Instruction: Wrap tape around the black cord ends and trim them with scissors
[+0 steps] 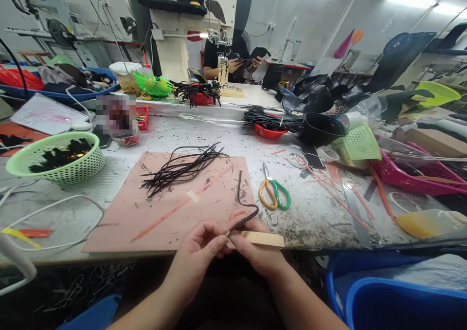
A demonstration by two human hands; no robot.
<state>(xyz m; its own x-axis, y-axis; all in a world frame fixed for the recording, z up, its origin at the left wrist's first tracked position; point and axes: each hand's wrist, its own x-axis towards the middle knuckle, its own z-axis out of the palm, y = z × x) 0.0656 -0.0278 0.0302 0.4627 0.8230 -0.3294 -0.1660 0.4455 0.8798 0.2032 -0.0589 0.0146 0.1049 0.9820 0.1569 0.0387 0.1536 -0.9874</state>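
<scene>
Close to the table's front edge, my left hand [202,246] pinches the near end of a black braided cord [248,215], where a bit of pale tape seems to be wrapped. My right hand [257,253] is closed on the same cord just beside the left fingertips. A beige roll of tape [264,239], seen edge-on, sits in the right hand too. From the fingers the cord curves away over a pink board [211,223]. On that board lies a loose bundle of similar black cords [182,167]. Scissors [274,191] with orange and green handles rest right of the board.
A green basket [85,162] of black pieces stands left. Black cords fill a red bowl [270,132] at the back. A steel ruler [355,213] and plastic bottle [430,223] lie right. Behind a sewing machine [193,33], another person's hands [257,56] hold black material.
</scene>
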